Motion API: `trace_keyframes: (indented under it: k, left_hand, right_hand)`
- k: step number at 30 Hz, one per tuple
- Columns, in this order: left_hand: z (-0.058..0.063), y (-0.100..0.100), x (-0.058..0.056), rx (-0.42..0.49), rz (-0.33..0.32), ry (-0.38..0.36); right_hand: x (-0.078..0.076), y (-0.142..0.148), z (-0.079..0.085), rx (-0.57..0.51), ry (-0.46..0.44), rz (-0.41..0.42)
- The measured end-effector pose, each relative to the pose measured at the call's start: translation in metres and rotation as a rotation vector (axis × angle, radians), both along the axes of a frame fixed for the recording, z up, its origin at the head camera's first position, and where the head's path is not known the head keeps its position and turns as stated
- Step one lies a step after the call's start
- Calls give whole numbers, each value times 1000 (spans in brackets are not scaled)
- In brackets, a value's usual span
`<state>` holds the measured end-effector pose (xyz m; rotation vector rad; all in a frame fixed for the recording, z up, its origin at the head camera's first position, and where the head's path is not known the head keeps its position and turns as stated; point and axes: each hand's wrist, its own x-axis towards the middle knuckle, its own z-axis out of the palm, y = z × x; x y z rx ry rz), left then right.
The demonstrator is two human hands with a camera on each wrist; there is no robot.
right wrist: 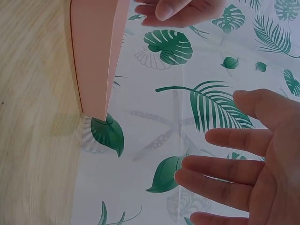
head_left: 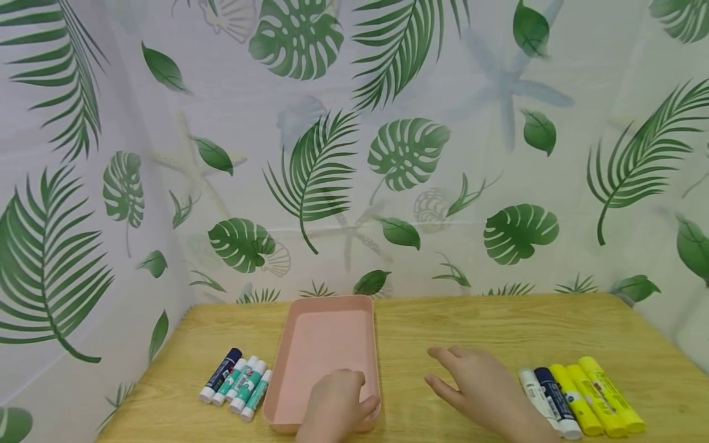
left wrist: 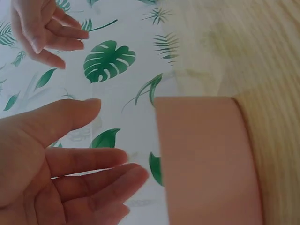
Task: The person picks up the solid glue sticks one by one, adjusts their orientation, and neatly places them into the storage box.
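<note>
A pink rectangular tray (head_left: pixel 332 335) stands on the wooden table with nothing lying in it. My left hand (head_left: pixel 335 403) hovers above its near end, fingers relaxed and holding nothing; in the left wrist view the thumb and fingers (left wrist: pixel 89 161) are apart, beside the tray wall (left wrist: pixel 206 159). Between the tray and the right-hand glue sticks, my right hand (head_left: pixel 482 391) is held over the table, its fingers (right wrist: pixel 222 180) spread and empty. Left of the tray lie a dark blue glue stick (head_left: pixel 223 373) and several green-and-white glue sticks (head_left: pixel 247 386).
On the right, a white glue stick (head_left: pixel 538 399), a dark blue glue stick (head_left: pixel 556 401) and three yellow glue sticks (head_left: pixel 598 397) lie side by side. Behind the wooden table (head_left: pixel 471 320) hangs a leaf-patterned cloth (head_left: pixel 354 203), which also covers the left side.
</note>
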<state>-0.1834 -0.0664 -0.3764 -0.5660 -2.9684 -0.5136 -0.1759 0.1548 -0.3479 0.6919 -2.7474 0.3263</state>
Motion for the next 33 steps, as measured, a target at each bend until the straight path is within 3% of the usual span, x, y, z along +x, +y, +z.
trace_keyframes:
  k: [6,14,24,30,33]
  left_hand:
    - [-8,5,-6,48,-1,-36]
    - [-23,7,-7,115,-14,-91]
    - [-28,6,-7,42,-41,-35]
    - [-29,7,-6,78,-118,-77]
    - [-28,8,-3,57,-130,-31]
  right_hand:
    - [-1,1,0,-10,-41,-6]
    - [-1,0,-1,-12,-31,-2]
    - [-1,-4,0,-11,-46,-15]
    - [2,-6,3,-10,-33,-6]
    - [3,-5,4,-17,-17,2]
